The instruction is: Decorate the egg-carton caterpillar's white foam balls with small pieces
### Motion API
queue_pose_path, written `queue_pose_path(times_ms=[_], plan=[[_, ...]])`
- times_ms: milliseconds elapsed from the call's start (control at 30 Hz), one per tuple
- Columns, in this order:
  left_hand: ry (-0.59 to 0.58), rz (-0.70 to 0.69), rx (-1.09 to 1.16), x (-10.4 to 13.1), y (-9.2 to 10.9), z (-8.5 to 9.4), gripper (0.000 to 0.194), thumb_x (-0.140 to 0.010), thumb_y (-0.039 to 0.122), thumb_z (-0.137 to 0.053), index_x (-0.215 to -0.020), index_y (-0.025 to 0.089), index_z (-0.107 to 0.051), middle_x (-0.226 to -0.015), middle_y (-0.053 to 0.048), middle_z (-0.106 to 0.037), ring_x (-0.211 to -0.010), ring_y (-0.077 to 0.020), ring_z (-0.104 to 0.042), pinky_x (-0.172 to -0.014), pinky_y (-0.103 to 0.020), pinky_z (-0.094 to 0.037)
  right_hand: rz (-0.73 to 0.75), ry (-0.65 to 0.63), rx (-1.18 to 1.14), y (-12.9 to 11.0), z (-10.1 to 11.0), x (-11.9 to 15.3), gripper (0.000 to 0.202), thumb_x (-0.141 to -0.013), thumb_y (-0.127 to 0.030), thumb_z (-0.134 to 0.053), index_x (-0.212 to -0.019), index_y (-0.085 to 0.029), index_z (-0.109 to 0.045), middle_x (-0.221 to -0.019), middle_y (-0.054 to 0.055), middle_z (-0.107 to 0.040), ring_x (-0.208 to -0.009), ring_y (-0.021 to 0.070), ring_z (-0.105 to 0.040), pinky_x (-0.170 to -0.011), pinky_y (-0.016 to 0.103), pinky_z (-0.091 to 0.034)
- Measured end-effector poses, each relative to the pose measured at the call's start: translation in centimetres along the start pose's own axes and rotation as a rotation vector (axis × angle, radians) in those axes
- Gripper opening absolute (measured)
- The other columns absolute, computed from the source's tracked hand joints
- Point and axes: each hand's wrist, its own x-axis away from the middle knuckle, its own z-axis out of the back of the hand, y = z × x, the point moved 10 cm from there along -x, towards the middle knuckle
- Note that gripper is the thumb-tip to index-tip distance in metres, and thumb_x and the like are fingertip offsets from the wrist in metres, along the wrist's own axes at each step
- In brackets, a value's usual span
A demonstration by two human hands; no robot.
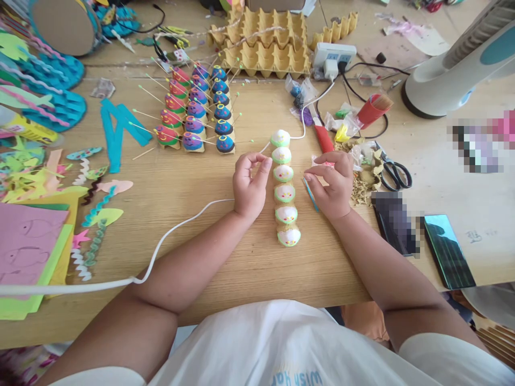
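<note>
A row of several white domes (285,193) with green rims and small coloured dots runs down the table between my hands, on a strip of egg carton. My left hand (250,185) is just left of the upper domes, thumb and forefinger pinched together; anything between them is too small to see. To the right of the row, my right hand (333,185) has its thumb and forefinger pinched too. A thin blue stick (311,195) reaches from under those fingertips toward me; whether they grip it is unclear.
Painted egg-carton strips (194,125) with pins stand behind. Black-handled scissors (396,174) and a phone (448,251) are at right. A white cable (173,228) crosses the table beneath my left arm. A power strip (335,53) and egg trays (265,43) lie farther back; paper cutouts (102,217) lie left.
</note>
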Motion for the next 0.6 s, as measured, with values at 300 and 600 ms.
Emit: queue_pose_path(times_ms=[300,600], plan=[[0.056,-0.041,-0.001,0.1,0.5,0.5,0.042,-0.099,0.067,-0.068,-0.103,0.025,-0.073,-0.107,-0.005,-0.075,-0.109,-0.019,-0.071,-0.104,-0.035,-0.055,0.028,0.028,0.044,-0.5,0.3,-0.1,0.026,-0.106,-0.049,-0.06,-0.097,-0.029,-0.073,-0.107,0.006,-0.068,-0.103,0.0242,-0.066,-0.097,0.051,-0.05],[0.089,-0.007,0.085,0.0,0.2,0.5,0.049,-0.088,0.073,-0.078,-0.096,0.025,-0.068,-0.097,-0.001,-0.072,-0.096,-0.0166,-0.07,-0.098,-0.034,-0.056,0.024,0.054,0.013,-0.6,0.4,-0.4,0.01,-0.103,-0.038,-0.068,-0.105,-0.029,-0.072,-0.103,0.003,-0.07,-0.099,0.0225,-0.068,-0.093,0.046,-0.051]])
